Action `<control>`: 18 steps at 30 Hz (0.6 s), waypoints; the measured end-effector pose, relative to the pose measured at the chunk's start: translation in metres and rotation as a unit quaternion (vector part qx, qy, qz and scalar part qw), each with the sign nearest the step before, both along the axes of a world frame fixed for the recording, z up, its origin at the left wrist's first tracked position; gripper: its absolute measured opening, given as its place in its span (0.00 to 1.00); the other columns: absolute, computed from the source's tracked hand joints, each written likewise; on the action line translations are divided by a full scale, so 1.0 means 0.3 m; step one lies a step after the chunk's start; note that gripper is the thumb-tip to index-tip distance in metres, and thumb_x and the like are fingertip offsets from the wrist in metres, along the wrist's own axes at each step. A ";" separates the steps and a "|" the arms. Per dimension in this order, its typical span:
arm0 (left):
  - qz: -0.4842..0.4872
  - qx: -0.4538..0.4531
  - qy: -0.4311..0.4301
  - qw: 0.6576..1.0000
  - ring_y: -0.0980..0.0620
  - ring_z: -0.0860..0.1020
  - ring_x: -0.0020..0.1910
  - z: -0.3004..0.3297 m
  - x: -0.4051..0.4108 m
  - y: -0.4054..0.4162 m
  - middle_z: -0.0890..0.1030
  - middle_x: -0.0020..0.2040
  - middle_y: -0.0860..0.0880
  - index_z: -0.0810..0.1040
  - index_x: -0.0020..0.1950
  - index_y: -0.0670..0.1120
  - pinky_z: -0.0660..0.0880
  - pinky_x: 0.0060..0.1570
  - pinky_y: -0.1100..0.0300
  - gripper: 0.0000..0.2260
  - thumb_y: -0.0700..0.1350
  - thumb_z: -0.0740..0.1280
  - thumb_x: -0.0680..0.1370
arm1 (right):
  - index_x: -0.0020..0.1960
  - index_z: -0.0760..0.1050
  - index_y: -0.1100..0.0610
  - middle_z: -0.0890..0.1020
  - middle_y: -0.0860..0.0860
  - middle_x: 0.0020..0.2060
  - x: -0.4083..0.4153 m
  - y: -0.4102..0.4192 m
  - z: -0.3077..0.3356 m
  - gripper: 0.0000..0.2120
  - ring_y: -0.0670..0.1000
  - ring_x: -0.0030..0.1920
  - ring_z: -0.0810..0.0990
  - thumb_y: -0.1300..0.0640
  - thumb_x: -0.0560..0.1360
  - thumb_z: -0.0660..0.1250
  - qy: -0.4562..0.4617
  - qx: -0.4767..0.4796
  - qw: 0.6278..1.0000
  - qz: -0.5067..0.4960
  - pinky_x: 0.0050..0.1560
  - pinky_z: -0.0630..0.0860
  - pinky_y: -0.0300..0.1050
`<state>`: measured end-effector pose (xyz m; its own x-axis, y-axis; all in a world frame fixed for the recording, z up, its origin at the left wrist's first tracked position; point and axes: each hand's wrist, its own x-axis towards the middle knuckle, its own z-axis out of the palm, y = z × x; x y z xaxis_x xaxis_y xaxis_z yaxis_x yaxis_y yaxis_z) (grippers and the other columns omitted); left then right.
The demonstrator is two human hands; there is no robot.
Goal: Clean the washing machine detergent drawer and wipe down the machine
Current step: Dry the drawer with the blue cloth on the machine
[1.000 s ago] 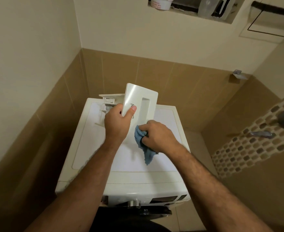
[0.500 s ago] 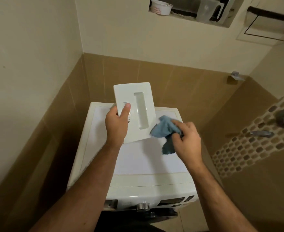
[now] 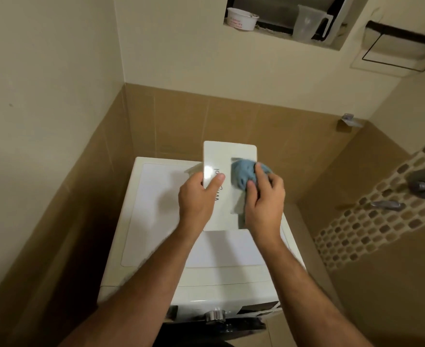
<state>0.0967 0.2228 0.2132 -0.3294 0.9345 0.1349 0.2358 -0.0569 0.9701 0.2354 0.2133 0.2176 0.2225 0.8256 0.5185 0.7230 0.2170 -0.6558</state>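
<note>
1 detergent drawer [image 3: 225,156], front panel up, over washing machine [image 3: 156,221] top; print partly covered, unreadable. left hand [image 3: 197,197] grips its 9 o'clock edge, thumb on face. right hand [image 3: 265,199] pinches 1 blue cloth [image 3: 244,172] into handle recess, 3 o'clock side.

Both bare forearms outstretched, left hand [image 3: 197,199] gripping with thumb on top, right hand [image 3: 264,202] fingers curled, pressing.

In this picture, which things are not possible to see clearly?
Head view only:
- Detergent drawer: compartments hidden behind its front panel.
- Handle recess: covered by the blue cloth and right hand.
- Panel print: partly under the left hand.
- Washing machine front: hidden below its top.
</note>
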 end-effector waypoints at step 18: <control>0.025 -0.021 0.054 0.998 0.55 0.77 0.36 0.042 -0.033 0.009 0.80 0.39 0.54 0.77 0.45 0.46 0.74 0.34 0.60 0.14 0.57 0.65 0.79 | 0.79 0.56 0.54 0.55 0.48 0.79 -0.036 -0.086 -0.129 0.26 0.45 0.79 0.48 0.46 0.83 0.51 -0.052 -0.076 0.993 0.073 0.72 0.49 0.31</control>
